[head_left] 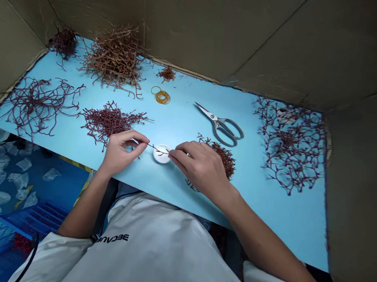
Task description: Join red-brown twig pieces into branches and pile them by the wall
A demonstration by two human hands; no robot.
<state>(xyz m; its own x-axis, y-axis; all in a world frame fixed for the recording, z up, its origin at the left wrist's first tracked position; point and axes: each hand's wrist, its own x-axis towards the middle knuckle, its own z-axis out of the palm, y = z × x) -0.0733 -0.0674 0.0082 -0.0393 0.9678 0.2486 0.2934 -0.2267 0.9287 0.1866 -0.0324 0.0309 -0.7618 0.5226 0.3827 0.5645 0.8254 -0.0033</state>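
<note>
Between my two hands stretches a thin dark reddish-brown twig (155, 148) with small side stubs. My left hand (124, 150) pinches one end with thumb and forefinger. The other end is pinched by my right hand (203, 167). Just beneath the twig stands a small round white dish (162, 158). Behind my left hand lies a heap of short dark red twig pieces (109, 119). A pile of small brown pieces (226, 158) is partly hidden by my right hand. Beyond that, grey-handled scissors (221, 125) lie with their blades pointing away to the left.
Yellow rubber bands (163, 97) and a big brown twig heap (114, 56) lie farther back. Long dark stems (35, 101) spread at left, branching pieces (287, 143) at right. Cardboard walls (233, 36) border the blue table. A blue crate (30, 223) stands low at left.
</note>
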